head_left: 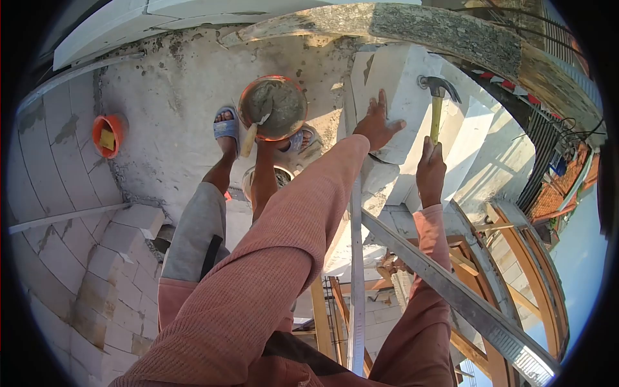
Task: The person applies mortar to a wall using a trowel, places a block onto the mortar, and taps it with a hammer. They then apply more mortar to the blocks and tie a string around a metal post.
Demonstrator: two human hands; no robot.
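My right hand (431, 171) is wrapped round the yellowish handle of a claw hammer (437, 97), whose metal head lies over the pale blocks at the upper right. My left hand (379, 122) rests with spread fingers on a white block (393, 84) and holds nothing. Left of it, an orange-rimmed bucket of grey mortar (284, 106) stands by my sandalled feet. A trowel (251, 135) with a pale handle leans in the mortar, its blade partly sunk.
A small orange bucket (111, 137) with a yellow sponge stands at the left wall. Long metal bars (451, 290) cross the lower right beside wooden frames (529, 277). A rough wooden plank (412, 22) spans the top. Another container sits partly hidden below the mortar bucket.
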